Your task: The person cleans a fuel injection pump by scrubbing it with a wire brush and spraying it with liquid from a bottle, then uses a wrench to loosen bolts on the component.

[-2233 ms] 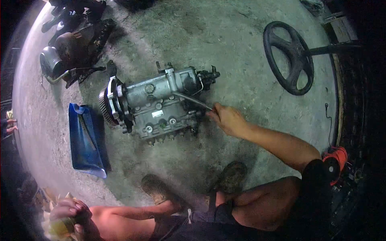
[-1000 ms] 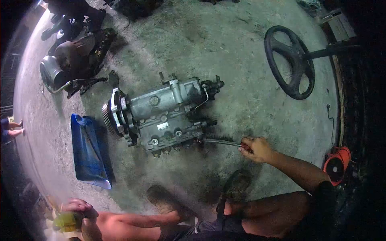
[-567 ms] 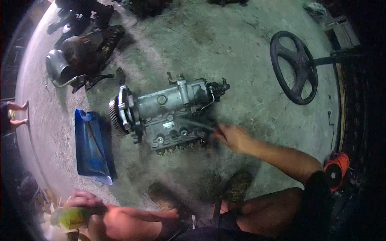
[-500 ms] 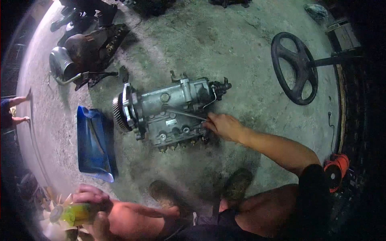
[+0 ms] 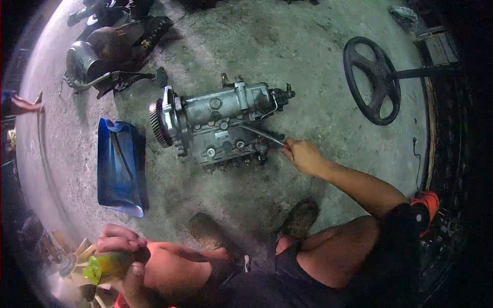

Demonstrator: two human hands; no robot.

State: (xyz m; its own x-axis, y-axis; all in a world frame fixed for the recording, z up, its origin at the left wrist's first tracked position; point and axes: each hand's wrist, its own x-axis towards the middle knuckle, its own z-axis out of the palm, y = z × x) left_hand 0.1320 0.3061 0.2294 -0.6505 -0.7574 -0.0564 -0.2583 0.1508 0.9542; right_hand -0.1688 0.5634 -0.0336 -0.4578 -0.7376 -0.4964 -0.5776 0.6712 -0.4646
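Note:
A metal injection pump (image 5: 218, 110) lies on the concrete floor, its toothed gear (image 5: 160, 123) facing left. My right hand (image 5: 305, 156) is closed around one end of a thin metal wrench (image 5: 259, 133). The wrench's far end overlaps the middle of the pump body, near a row of round plugs. At the lower left, my left hand (image 5: 120, 246) is closed around a yellow-green cylinder (image 5: 96, 268), whose kind I cannot tell. Left of the pump sits a blue tray (image 5: 105, 190) cut from plastic, holding a long dark metal bar (image 5: 120, 156).
A black steering wheel (image 5: 377, 92) on its column stands at the right. Engine parts (image 5: 108, 51) lie at the upper left. A pale fan (image 5: 67, 262) is behind my left hand. An orange reel (image 5: 426, 203) is at the right edge. Another person's hand (image 5: 28, 105) shows far left.
My right hand has moved slightly right with the wrench, whose far end now overlaps a spot further right on the pump. My left hand tilts the cylinder slightly. The view has shifted.

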